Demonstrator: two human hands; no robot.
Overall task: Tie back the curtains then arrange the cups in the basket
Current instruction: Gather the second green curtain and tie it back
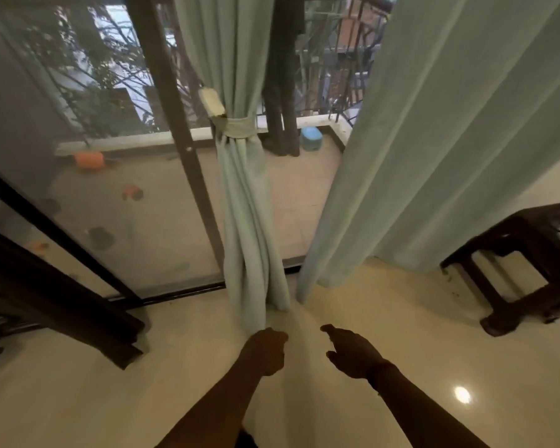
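A pale green curtain (246,202) hangs in the middle, gathered into a bundle by a matching tieback band (236,126) fixed at the door frame. A second pale green curtain (450,140) hangs loose on the right, its hem resting on the floor. My left hand (265,349) is low over the floor just below the tied curtain's hem, fingers curled shut and holding nothing. My right hand (349,350) hovers beside it with fingers loosely apart, empty. No cups or basket are in view.
A dark sliding glass door frame (175,124) stands left of the tied curtain, with a balcony behind it. A dark wooden stool (530,263) stands at the right. Dark wooden furniture (62,302) sits at the left. The glossy cream floor (143,399) spreads around my arms.
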